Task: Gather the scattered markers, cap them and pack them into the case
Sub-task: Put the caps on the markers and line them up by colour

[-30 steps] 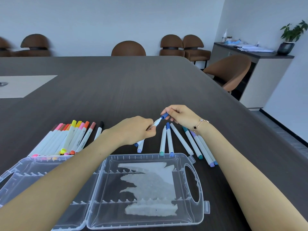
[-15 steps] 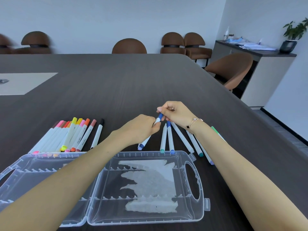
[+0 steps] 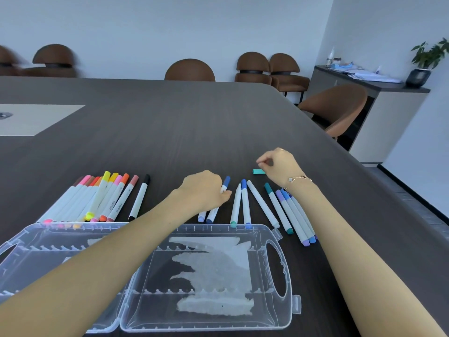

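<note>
My left hand (image 3: 204, 188) is closed on a blue-capped marker (image 3: 226, 183), which lies on the dark table beside a pale-blue marker (image 3: 201, 218). My right hand (image 3: 279, 166) hovers with curled fingers just above a loose teal cap (image 3: 258, 171) and holds nothing. Several blue, teal and lilac markers (image 3: 279, 210) lie fanned out between my hands and to the right. A row of warm-coloured markers (image 3: 104, 195) and a black marker (image 3: 139, 198) lie at the left. The clear plastic case (image 3: 281, 239) sits open in front of me, with no markers inside.
The table's right edge (image 3: 364, 166) runs diagonally past my right arm. Brown chairs (image 3: 189, 70) stand along the far side and at the right. A sideboard with a plant (image 3: 422, 69) stands by the wall. A beige panel (image 3: 36, 117) is set into the table at the left.
My right hand let go of the blue marker's cap end and moved right to the teal cap. My left hand lowered the blue marker onto the table.
</note>
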Motion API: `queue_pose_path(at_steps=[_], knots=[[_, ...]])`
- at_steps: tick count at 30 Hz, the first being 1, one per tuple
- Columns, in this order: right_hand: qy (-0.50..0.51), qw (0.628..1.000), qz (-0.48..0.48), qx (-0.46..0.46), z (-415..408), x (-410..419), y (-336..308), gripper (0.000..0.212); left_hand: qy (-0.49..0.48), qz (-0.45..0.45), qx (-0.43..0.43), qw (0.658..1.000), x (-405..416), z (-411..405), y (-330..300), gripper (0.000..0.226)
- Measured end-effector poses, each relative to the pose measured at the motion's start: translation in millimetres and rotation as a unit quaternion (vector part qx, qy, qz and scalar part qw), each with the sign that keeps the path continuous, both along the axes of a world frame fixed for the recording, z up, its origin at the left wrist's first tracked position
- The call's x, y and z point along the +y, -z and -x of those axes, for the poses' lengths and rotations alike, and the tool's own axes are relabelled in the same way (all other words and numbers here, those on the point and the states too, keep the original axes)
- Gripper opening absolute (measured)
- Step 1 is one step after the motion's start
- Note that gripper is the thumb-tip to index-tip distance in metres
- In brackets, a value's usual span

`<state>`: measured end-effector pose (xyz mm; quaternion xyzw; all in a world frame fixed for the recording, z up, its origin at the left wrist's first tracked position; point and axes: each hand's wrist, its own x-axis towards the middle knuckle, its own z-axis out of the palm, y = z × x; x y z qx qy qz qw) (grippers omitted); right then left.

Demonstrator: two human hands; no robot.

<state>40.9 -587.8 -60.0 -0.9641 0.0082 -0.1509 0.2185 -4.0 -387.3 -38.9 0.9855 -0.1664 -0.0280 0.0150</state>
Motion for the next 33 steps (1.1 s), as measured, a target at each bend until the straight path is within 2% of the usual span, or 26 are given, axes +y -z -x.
queue_pose_path(at_steps=[5, 9, 12, 15, 17, 20, 24, 33], knots=[[-0.008, 0.998, 0.049, 0.036, -1, -1, 6, 0.025, 0.016, 0.005, -0.053, 0.998, -4, 3, -3, 0.036], [-0.008, 0.995, 0.078, 0.055, 2, -4, 9, 0.02, 0.054, 0.0, 0.0, 0.999, -16, 9, -3, 0.039], [0.0, 0.998, 0.035, 0.058, 1, -7, 9, 0.01, 0.041, -0.003, 0.02, 0.999, -22, 11, -2, 0.034], [-0.009, 0.997, -0.067, 0.042, 5, -7, 3, 0.009, 0.026, -0.005, 0.014, 1.0, -26, 13, -1, 0.036], [-0.049, 0.989, -0.136, 0.04, 9, -8, -5, 0.01, 0.02, 0.009, 0.013, 1.0, -28, 12, -1, 0.037], [-0.104, 0.976, -0.178, 0.069, 14, -6, -17, 0.018, 0.025, 0.061, 0.03, 0.997, -23, 8, -3, 0.035], [-0.105, 0.961, -0.24, 0.093, 15, 1, -19, 0.028, 0.06, 0.102, 0.054, 0.992, -15, 7, -5, 0.034], [-0.105, 0.963, -0.22, 0.111, 16, 11, -16, 0.036, 0.068, 0.106, 0.027, 0.992, -12, 9, -7, 0.035]])
